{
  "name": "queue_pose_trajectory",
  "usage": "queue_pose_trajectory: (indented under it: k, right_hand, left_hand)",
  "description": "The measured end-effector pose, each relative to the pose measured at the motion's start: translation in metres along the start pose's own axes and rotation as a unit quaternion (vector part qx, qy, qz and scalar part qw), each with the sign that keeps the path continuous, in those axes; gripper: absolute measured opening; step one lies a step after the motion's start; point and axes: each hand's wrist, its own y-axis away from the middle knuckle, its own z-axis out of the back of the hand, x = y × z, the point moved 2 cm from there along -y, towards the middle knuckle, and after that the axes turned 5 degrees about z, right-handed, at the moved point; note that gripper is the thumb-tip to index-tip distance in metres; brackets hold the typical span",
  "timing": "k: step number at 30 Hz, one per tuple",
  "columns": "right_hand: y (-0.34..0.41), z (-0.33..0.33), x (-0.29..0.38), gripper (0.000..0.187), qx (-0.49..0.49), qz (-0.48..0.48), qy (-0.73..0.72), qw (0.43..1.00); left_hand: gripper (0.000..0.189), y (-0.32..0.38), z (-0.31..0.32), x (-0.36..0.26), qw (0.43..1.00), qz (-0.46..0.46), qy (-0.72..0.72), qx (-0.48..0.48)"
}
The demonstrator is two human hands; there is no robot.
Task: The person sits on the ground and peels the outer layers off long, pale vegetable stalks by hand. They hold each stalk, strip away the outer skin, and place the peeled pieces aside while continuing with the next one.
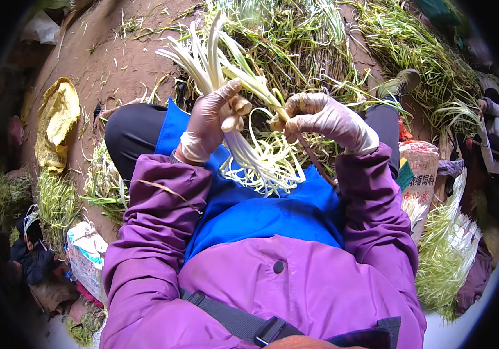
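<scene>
My left hand [212, 118], in a thin glove, is closed around a bunch of pale leafy stalks [205, 65]; they fan out above the fist, and long whitish strands [271, 165] hang below it over a blue apron [258, 222]. My right hand [314, 118], also gloved, pinches a single greenish-white stalk [267, 94] between thumb and fingers. That stalk slants up and left, its upper leaves lying close beside the bunch. A brownish strip [314, 161] trails down from the right fingers towards the apron.
Heaps of green stalks [293, 52] lie on the brown ground ahead, more [415, 56] at upper right. A yellow sack [57, 122] lies left, a printed sack [419, 170] right. Bundled stalks [445, 253] lie at lower right. Another person's arm [495, 109] shows at far right.
</scene>
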Motion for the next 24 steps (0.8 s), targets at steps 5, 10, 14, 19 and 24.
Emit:
queue_pose_trajectory:
  k: [5, 10, 14, 19, 24]
  right_hand:
    - [0.0, -0.012, -0.005, 0.028, 0.007, -0.044, 0.001, 0.999]
    - [-0.014, -0.024, 0.007, 0.029, -0.108, 0.042, 0.085, 0.99]
    - [-0.03, -0.04, 0.007, 0.019, -0.161, 0.117, -0.035, 0.979]
    - [-0.041, -0.018, -0.009, 0.012, -0.235, 0.158, -0.154, 0.947]
    - [-0.023, 0.042, -0.017, 0.018, -0.282, 0.211, -0.227, 0.908]
  left_hand:
    - [0.024, -0.002, -0.003, 0.001, 0.996, -0.006, 0.055, 0.066]
    - [0.022, 0.005, -0.011, 0.002, 0.995, -0.09, 0.029, 0.007]
    - [0.016, 0.009, -0.016, 0.001, 0.99, -0.126, 0.028, -0.06]
    - [0.014, 0.006, -0.004, -0.002, 0.98, -0.16, 0.063, -0.097]
    - [0.015, -0.002, 0.029, -0.023, 0.959, -0.208, 0.162, -0.105]
